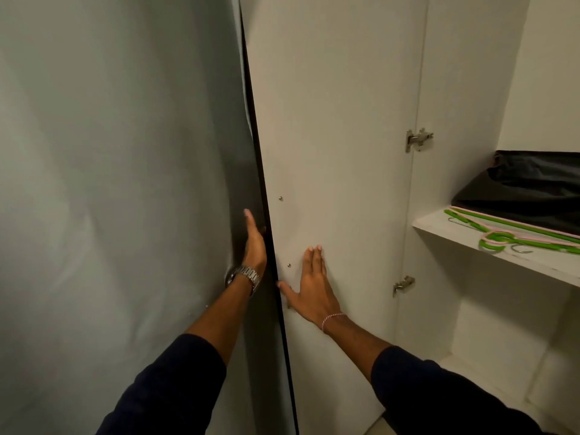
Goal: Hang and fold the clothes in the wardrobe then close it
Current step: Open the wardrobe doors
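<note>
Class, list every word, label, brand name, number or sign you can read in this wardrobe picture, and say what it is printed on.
None: no readable text shows anywhere.
Wristwatch on the left wrist: its face is turned away and too small to read.
Wardrobe door, hinges, shelf, green and pink hangers, black fabric: no print visible.

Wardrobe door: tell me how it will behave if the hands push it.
The wardrobe door looks like a stiff flat panel, so it should swing as one piece. Two hinges fix its far edge, so it likely pivots there. The right hand lies flat on smooth board and could slip.
</note>
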